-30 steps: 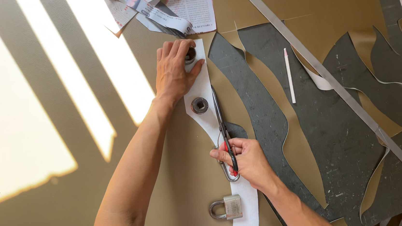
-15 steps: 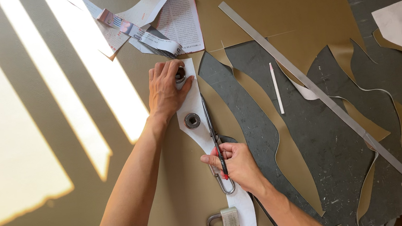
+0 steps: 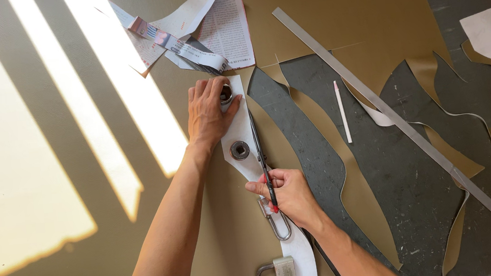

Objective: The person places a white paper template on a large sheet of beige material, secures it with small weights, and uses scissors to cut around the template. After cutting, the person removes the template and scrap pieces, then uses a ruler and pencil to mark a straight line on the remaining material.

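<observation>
The left hand (image 3: pixel 208 113) presses flat on the long white paper pattern (image 3: pixel 244 133) at centre; the right hand (image 3: pixel 289 196) grips a dark red-tipped pen (image 3: pixel 263 167) along its 3 o'clock edge. Olive sheet material (image 3: pixel 365 15) covers the tabletop, with sunlit open room toward 9 o'clock and a long grey metal ruler (image 3: pixel 398 121) lying diagonally toward 3 o'clock.

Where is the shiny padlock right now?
In the head view, the silver padlock lies at the bottom centre on the white paper pattern, just below the right hand that holds a pen.

A single head-worn camera looks almost straight down at the surface (image 3: pixel 47 173) from close above, forearms entering from the frame's bottom edge.
</observation>
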